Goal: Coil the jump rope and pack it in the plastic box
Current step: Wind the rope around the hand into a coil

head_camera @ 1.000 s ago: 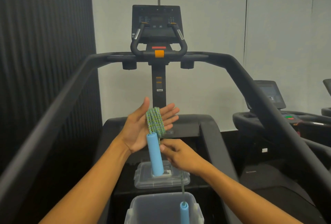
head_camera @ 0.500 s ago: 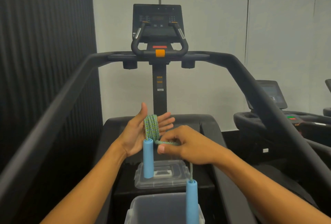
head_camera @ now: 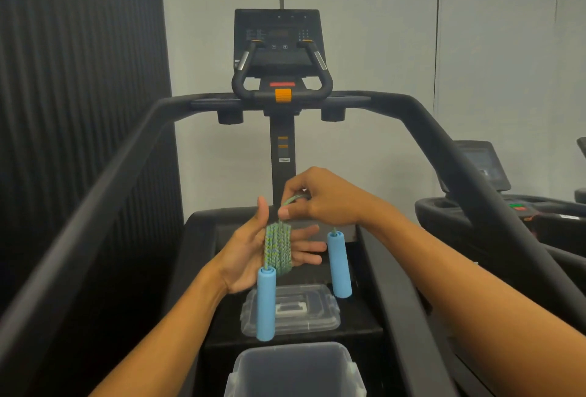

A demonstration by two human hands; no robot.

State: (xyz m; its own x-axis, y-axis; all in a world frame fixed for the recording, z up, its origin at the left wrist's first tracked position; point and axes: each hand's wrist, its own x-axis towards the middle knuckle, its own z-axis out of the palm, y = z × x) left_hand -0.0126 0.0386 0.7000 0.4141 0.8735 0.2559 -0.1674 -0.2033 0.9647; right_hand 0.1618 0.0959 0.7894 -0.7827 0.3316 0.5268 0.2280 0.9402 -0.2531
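treadmill console (head_camera: 279,38) (orange button (head_camera: 283,95) beneath) before a pale wall (head_camera: 380,31); another machine (head_camera: 482,168), perhaps a treadmill, at right.

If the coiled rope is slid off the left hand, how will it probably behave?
The rope looks floppy: its turns are shaped only by the left hand, so they may loosen. The blue handles hang down and would likely swing.

A clear lid (head_camera: 317,317) lies on the black machine's step (head_camera: 360,328).

Two handles (head_camera: 265,303) (head_camera: 339,265), one box (head_camera: 287,376), one lid (head_camera: 318,320)
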